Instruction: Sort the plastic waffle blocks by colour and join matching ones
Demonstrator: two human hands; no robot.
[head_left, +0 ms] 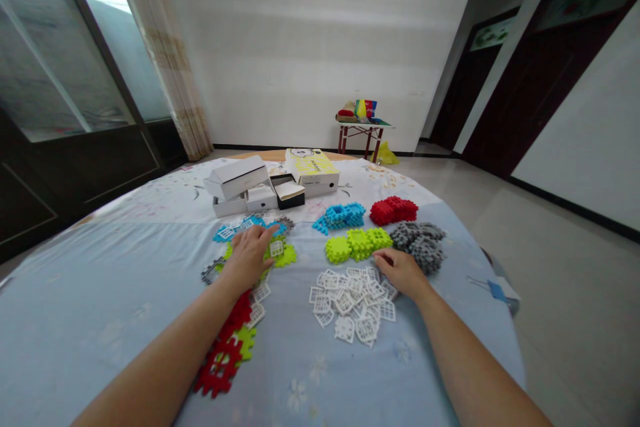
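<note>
My left hand [249, 253] lies palm down over a loose pile of interlocking building pieces, fingers and thumb apart. Around it are blue pieces [281, 229], green pieces [287, 255], a small white window piece [277, 249] and a dark grey ring-like piece [213, 271]. Red pieces [219, 367] stretch towards me below the left wrist. At the near end of the green stacks [359, 245], my right hand [400, 270] has its fingers curled together. What they hold, if anything, is hidden. White window pieces [350, 297] are heaped beside and below that hand.
Red stacks [393, 210], blue stacks [343, 215] and grey stacks [420, 243] stand at the right. White boxes [240, 177], an open black box [290, 193] and a yellow-and-white box [315, 173] sit at the back. A small side table [363, 125] stands by the wall.
</note>
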